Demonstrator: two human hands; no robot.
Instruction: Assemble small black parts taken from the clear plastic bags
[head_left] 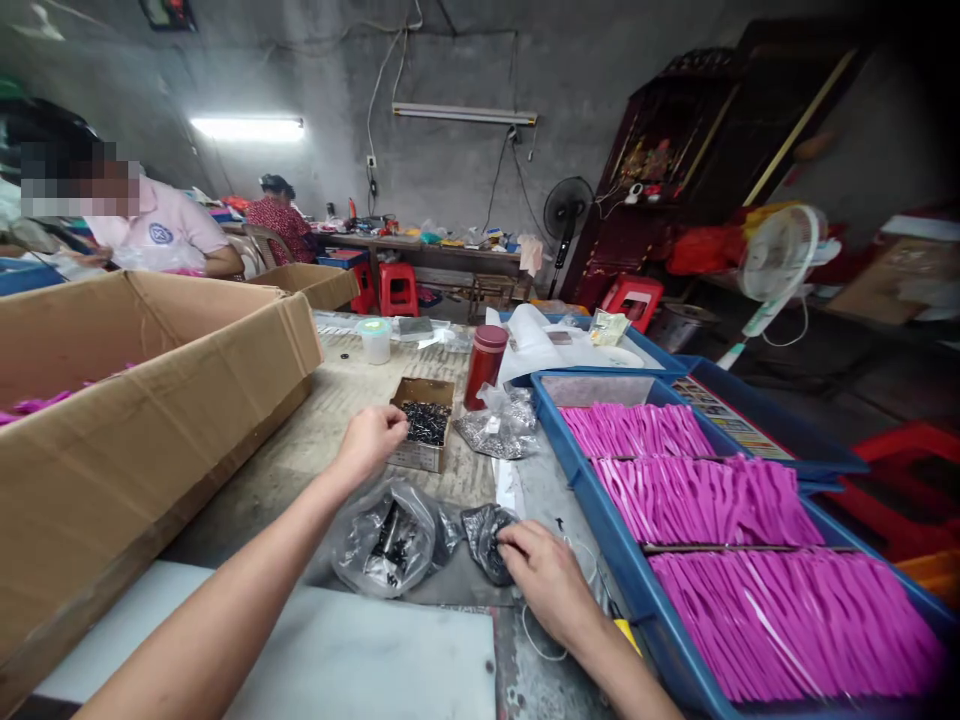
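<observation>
My left hand (373,442) is closed in a pinch at the left rim of a small cardboard box (417,457) filled with small black parts (427,422); whatever is between the fingertips is too small to name. My right hand (551,578) has its fingers bent together at the mouth of a small dark plastic bag (486,540), and its fingertips are partly hidden there. Left of that bag lies a larger open clear plastic bag (352,555) with black pieces in it. Behind it, a clear bag of small grey parts (499,430) rests beside the cardboard box.
A blue crate (592,510) of bundled magenta strips (697,490) stands at the right. On the left is a large cardboard carton (172,400). A red bottle (486,365) and a lidded tub (374,342) stand farther back. A co-worker (161,225) sits behind the carton.
</observation>
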